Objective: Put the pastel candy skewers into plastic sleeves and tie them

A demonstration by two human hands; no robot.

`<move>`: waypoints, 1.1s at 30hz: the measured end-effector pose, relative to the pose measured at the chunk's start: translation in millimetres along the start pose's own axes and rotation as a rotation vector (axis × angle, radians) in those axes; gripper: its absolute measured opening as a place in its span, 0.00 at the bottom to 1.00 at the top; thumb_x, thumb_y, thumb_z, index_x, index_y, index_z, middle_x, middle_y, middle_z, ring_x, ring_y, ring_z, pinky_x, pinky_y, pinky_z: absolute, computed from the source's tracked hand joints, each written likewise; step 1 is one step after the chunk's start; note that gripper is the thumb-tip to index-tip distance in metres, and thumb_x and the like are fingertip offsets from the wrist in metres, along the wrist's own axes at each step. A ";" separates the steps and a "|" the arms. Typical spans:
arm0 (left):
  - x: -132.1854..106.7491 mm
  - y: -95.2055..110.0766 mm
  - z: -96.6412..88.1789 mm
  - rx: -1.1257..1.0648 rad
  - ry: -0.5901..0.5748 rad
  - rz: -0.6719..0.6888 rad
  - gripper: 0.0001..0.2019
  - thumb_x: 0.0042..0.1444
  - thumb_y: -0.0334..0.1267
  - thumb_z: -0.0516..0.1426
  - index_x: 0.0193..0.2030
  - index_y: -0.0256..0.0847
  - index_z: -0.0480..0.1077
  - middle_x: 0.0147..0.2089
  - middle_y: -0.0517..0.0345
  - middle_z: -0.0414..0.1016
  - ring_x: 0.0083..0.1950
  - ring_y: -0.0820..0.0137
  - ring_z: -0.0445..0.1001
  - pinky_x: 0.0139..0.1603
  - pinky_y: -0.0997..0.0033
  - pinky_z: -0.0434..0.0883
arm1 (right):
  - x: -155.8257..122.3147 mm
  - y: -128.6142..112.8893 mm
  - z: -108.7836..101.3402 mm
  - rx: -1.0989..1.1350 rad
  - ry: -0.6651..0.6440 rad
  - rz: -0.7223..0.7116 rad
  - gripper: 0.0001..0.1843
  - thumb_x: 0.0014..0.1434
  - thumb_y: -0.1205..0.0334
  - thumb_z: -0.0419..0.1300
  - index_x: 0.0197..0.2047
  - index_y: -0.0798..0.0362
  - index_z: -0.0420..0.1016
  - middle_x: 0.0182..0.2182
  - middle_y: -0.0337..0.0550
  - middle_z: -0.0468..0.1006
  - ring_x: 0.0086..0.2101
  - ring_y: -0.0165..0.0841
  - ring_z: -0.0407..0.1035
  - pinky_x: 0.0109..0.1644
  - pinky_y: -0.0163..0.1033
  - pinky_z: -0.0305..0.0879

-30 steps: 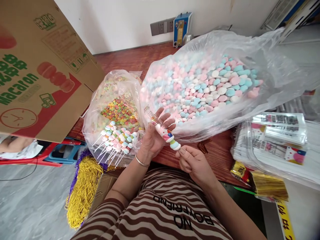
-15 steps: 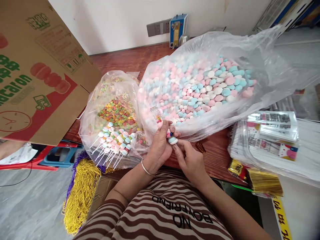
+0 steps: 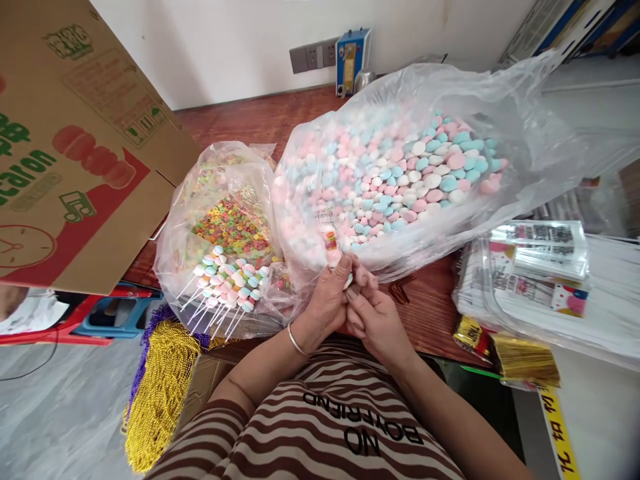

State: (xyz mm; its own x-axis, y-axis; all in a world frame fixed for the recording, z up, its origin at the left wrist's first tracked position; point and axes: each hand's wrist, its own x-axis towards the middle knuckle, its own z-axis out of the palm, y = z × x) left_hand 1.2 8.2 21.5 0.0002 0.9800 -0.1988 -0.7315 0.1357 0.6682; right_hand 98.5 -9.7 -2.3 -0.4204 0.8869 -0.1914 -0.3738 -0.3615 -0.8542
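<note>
One left hand [image 3: 327,300]: clamped on a wrapped candy stick [image 3: 331,241], thumb over the top, a bangle [image 3: 298,341] circling its wrist.
One right hand [image 3: 383,321]: touched the left hand's fingers at the stick's near end, its own fingers bunched together (I could not tell whether they gripped the stick, since the fingers hid that part).
Stick in hand: poked out past the left thumb, slanting away from the body.
Other candy sticks [image 3: 233,280]: lay in a pile to the left of the left hand, their white ends toward the person.
Small bag [image 3: 173,257]: under that pile and beyond it, clear plastic holding tiny colourful rings.
Big bag [image 3: 535,127]: just beyond both hands, full of pink, white and blue candies.
Printed wrappers [image 3: 550,250]: well to the right of the right hand.
Gold ties [image 3: 525,360]: right of the right hand, nearer than the wrappers.
Gold beads [image 3: 160,393]: left of the left hand, lower down.
Cardboard box [image 3: 105,80]: far left of the left hand.
</note>
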 end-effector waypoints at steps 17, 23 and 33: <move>21.3 47.8 12.1 -0.228 0.155 0.135 0.17 0.63 0.53 0.61 0.34 0.41 0.72 0.21 0.70 0.53 0.18 0.82 0.54 0.26 0.79 0.65 | -13.3 -3.8 -18.3 -1.040 0.120 -0.649 0.12 0.71 0.58 0.55 0.43 0.54 0.78 0.21 0.38 0.70 0.21 0.30 0.60 0.27 0.38 0.55; 23.5 50.6 10.9 -0.242 0.155 0.125 0.22 0.63 0.60 0.57 0.32 0.42 0.71 0.21 0.69 0.49 0.17 0.80 0.45 0.21 0.76 0.59 | -23.7 -13.4 -3.1 0.092 -0.230 0.196 0.18 0.66 0.44 0.61 0.35 0.51 0.69 0.15 0.22 0.50 0.13 0.21 0.39 0.16 0.31 0.41; 7.2 14.3 10.7 -0.042 0.068 0.034 0.16 0.55 0.46 0.70 0.44 0.41 0.75 0.31 0.64 0.73 0.30 0.76 0.73 0.38 0.75 0.73 | -3.3 -5.9 -6.7 -1.010 0.309 -0.681 0.12 0.70 0.58 0.56 0.38 0.53 0.76 0.25 0.41 0.75 0.24 0.30 0.65 0.31 0.38 0.57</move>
State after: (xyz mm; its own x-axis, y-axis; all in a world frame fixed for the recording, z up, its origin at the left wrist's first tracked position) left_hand -1.9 18.8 37.4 -0.0707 0.9716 -0.2256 -0.7584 0.0946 0.6449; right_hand 107.6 -8.6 0.1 -0.1293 0.8861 0.4451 0.4175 0.4558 -0.7861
